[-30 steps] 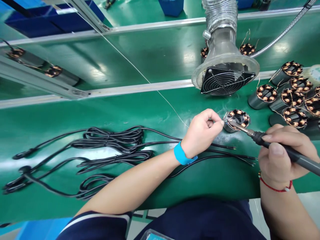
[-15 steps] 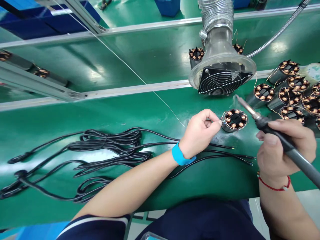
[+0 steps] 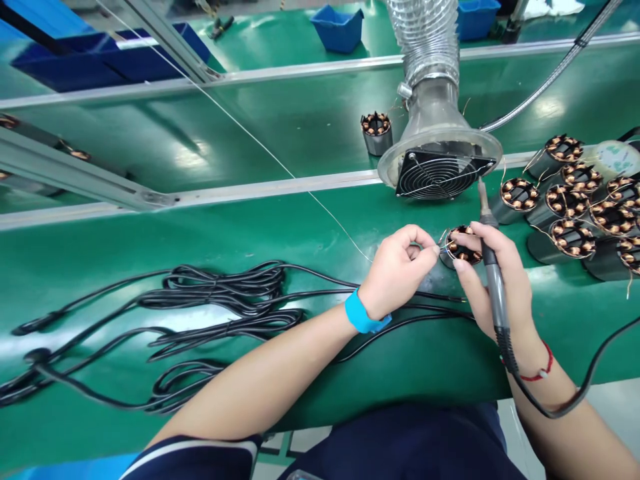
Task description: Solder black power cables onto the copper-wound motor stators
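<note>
My left hand (image 3: 400,270), with a blue wristband, pinches a thin wire lead at the left rim of a copper-wound motor stator (image 3: 461,247) that stands on the green bench (image 3: 280,233). My right hand (image 3: 493,280) holds a soldering iron (image 3: 493,267) upright, tip pointing up and away from the stator, and its fingertips reach the stator's near edge. A thin solder wire (image 3: 260,143) runs from the upper left down to my left hand.
A fume extractor with a fan grille (image 3: 440,175) hangs just behind the stator. Several more stators (image 3: 575,193) crowd the right side, and one (image 3: 377,132) stands on the far belt. Bundled black cables (image 3: 220,293) lie to the left. Blue bins (image 3: 337,27) sit at the back.
My right hand lifted the soldering iron off the stator, turned its tip upward, and moved left onto the stator's edge. My left hand kept its pinch.
</note>
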`<state>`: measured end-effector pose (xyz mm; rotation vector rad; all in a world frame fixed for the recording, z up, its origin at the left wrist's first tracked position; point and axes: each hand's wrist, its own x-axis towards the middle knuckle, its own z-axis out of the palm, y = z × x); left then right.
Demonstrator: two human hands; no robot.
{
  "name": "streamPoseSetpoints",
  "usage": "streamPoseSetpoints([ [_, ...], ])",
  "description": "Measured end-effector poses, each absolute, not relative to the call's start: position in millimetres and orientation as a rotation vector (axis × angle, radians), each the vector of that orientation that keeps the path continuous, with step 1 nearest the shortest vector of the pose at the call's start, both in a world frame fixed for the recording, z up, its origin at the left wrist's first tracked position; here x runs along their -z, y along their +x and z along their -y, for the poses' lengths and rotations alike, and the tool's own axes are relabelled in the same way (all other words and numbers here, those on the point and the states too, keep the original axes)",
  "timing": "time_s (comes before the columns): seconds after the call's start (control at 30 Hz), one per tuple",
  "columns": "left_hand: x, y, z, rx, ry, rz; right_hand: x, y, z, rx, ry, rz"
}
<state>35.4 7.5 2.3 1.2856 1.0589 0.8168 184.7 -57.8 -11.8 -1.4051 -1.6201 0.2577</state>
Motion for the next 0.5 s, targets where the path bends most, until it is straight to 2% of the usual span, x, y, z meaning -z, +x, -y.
streamPoseSetpoints([
  [0.27, 0, 31, -5, -0.833, 1.269, -0.938, 20, 173, 57, -0.193, -1.464, 1.540],
  [0.5, 12, 25, -3, -1.185, 1.920, -0.767, 20, 170, 56, -0.115, -1.362, 1.566],
])
